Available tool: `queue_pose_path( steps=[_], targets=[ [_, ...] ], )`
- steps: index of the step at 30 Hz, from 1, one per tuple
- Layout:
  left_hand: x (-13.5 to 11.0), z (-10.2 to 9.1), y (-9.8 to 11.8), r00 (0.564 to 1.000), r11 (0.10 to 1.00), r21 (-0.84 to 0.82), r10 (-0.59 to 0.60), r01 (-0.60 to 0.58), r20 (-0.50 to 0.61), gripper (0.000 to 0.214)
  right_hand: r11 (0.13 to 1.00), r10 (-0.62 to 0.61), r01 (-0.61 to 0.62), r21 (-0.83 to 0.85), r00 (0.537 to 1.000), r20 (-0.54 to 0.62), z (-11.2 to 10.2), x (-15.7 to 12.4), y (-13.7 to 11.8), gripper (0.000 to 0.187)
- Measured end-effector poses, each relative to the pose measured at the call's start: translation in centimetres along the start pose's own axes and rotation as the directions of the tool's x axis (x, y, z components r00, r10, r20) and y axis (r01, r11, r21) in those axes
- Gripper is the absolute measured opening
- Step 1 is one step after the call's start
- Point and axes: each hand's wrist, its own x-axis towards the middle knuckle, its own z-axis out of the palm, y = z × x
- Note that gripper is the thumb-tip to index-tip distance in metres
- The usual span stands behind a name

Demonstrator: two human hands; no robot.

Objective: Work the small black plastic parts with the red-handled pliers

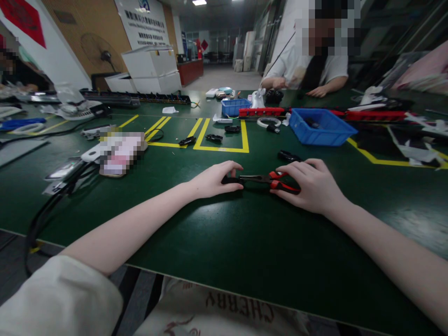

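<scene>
My right hand (310, 184) is closed around the red and black handles of long-nose pliers (261, 179), whose jaws point left. Between the thumb and fingers of my left hand (222, 179) is a small black part (232, 180), mostly hidden by the fingers. The tips of the pliers meet or nearly meet this part; I cannot tell if they grip it. Just beyond my right hand a similar black piece (289, 156) lies on the green table (224, 242).
Several black pieces (214, 138) lie by yellow tape (224, 149). A blue bin (320, 128) stands at right, a smaller blue bin (235, 107) behind. A phone (122, 154) and black cables (45, 210) lie left. Across the table sits a person (308, 70).
</scene>
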Motion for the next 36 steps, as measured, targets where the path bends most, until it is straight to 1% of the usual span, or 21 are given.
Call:
queue_pose_path(
  steps=[5,9,13,17,25,31,36],
  targets=[
    [-0.06,0.24,0.11,0.999,0.993,0.118,0.019,-0.022,0.031,0.066,1.0,0.002,-0.002,-0.02,1.0,-0.019,-0.02,-0.04,0.04,0.043],
    [-0.11,0.3,0.37,0.999,0.979,0.202,0.013,-0.02,0.039,0.06,1.0,-0.001,0.001,-0.016,1.0,-0.018,0.1,-0.1,0.14,0.044],
    [-0.13,0.11,0.55,0.997,0.979,0.196,0.038,-0.05,0.066,0.046,1.0,-0.017,0.016,-0.007,1.0,-0.019,0.2,-0.11,0.12,0.044],
    [-0.13,0.01,0.63,0.997,0.978,0.202,0.037,-0.052,0.074,0.042,1.0,-0.023,0.023,0.004,0.998,-0.05,0.32,-0.12,0.05,0.043],
    [-0.14,-0.03,0.82,0.996,0.969,0.238,0.046,-0.064,0.079,0.042,0.998,-0.055,0.053,-0.033,0.997,-0.056,0.38,-0.15,0.15,0.043],
    [-0.06,-0.05,0.74,0.99,0.94,0.325,0.07,-0.105,0.119,0.05,0.993,-0.105,0.098,-0.072,0.991,-0.088,0.27,-0.13,-0.01,0.045],
    [-0.01,-0.11,0.86,0.99,0.936,0.339,0.054,-0.096,0.132,0.055,0.99,-0.117,0.107,-0.094,0.987,-0.109,0.18,-0.13,-0.11,0.044]
  ],
)
